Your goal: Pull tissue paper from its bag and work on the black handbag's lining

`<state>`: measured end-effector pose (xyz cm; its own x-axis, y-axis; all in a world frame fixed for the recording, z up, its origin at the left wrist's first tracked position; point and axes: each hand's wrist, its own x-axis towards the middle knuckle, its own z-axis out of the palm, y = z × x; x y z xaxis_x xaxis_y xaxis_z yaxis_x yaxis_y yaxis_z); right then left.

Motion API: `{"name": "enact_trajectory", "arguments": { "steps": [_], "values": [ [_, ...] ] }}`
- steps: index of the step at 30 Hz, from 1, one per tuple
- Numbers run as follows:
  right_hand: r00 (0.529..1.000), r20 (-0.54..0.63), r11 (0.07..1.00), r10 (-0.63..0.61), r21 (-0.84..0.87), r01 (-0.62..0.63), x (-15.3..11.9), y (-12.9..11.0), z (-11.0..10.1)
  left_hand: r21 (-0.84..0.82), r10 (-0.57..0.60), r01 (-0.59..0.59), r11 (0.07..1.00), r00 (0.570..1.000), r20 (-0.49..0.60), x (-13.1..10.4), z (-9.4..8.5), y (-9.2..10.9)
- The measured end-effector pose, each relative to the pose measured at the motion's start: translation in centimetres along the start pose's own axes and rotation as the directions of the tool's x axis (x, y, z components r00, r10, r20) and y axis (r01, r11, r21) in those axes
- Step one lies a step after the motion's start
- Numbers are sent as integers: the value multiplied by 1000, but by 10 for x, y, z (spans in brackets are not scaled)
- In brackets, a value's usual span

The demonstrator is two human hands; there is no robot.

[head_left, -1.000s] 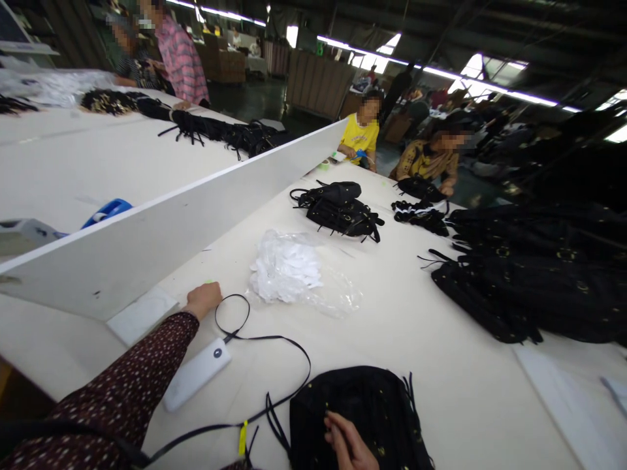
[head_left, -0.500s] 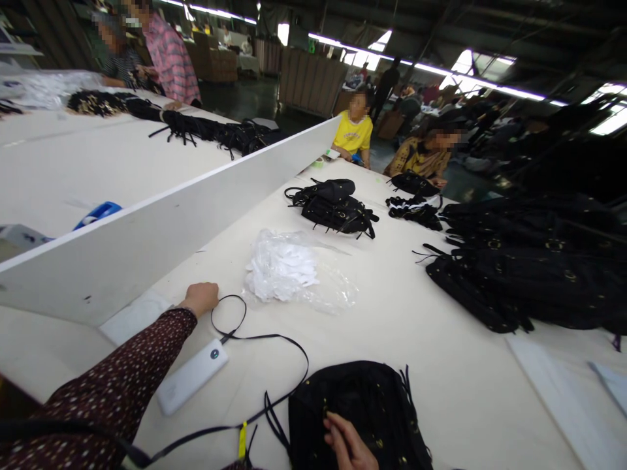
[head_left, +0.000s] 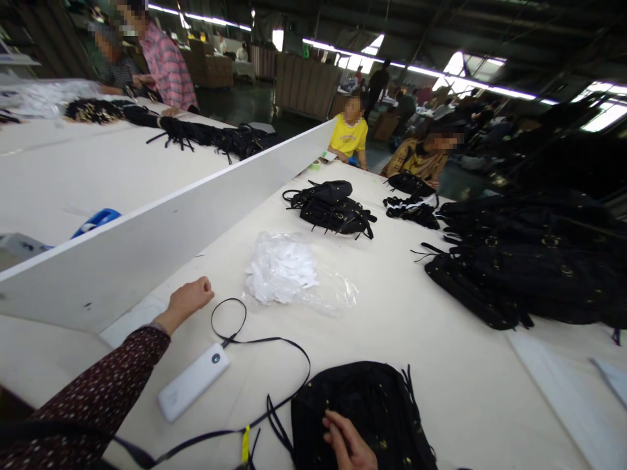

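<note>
My left hand [head_left: 189, 297] hovers in a loose fist above the white table [head_left: 416, 326], next to the low white divider board [head_left: 161, 228]; whether anything is pinched in it is unclear. A white power bank [head_left: 193, 382] with a looping black cable [head_left: 259, 343] lies just below that hand. My right hand [head_left: 347, 444] rests on a black studded bag [head_left: 360, 414] at the near edge, fingers pressing its fabric. A clear plastic bag of white pieces [head_left: 289, 267] lies beyond the cable.
Black bags are heaped at the right [head_left: 529, 261] and a smaller pile sits mid-table [head_left: 330, 205]. Two seated people [head_left: 386, 140] work at the far end, two more [head_left: 147, 55] stand beyond the divider. A blue object [head_left: 95, 220] lies behind the divider.
My left hand has lifted off the table and pulled slightly back toward me, curling into a fist. My right hand stays on the black bag.
</note>
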<state>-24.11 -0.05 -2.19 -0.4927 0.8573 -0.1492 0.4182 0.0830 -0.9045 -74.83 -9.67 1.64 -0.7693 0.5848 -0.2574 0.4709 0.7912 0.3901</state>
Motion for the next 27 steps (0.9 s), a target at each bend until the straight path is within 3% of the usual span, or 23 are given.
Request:
{"name": "enact_trajectory", "arguments": {
  "steps": [3,8,13,16,20,23,27],
  "values": [
    [1000,26,1000,-14,-19,14,2,-15,2,-205,68,-60,977,997,29,-16,-7,5],
    [1000,24,1000,-5,-5,5,4,-30,9,-537,218,-132,833,971,100,-47,-16,24],
    [997,63,993,39,109,-46,15,-63,19,-608,369,-213,765,919,142,-85,-21,62],
    [991,121,971,48,229,-75,21,-93,34,-514,490,-333,790,848,204,-127,-2,90],
    [986,166,970,11,239,-51,14,-117,50,-284,586,-518,807,762,275,-190,47,115],
    [987,160,989,-15,150,-9,0,-116,50,-206,596,-561,802,729,335,-221,76,121],
    [989,146,983,13,178,-39,-16,-105,38,-195,638,-611,767,696,330,-238,81,125]
  ]
}}
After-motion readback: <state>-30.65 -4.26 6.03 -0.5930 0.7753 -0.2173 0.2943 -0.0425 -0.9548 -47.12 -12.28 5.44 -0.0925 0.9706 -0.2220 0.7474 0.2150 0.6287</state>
